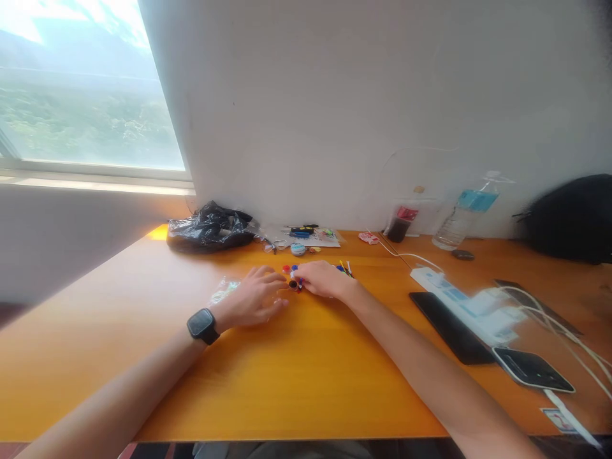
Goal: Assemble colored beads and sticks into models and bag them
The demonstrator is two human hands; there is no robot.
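Small coloured parts, red, blue and dark, lie in a cluster on the wooden table [287, 389] between my two hands; their kind is too small to make out. My left hand [254, 296], with a black watch [203, 326] on its wrist, is spread palm down just left of the cluster, its fingers apart and holding nothing. Over the cluster's right side, my right hand [319, 278] has its fingers bent and drawn together at the parts. What they grip, if anything, is hidden. Crinkled clear plastic [224, 290] lies beside my left hand.
At the back are a black plastic bag [210, 228], a printed sheet [329, 238] with tools and a round tin-like object [298, 249]. To the right stand a water bottle [454, 220], a power strip [459, 299] with cables, a phone [533, 368] and a black bag [568, 217].
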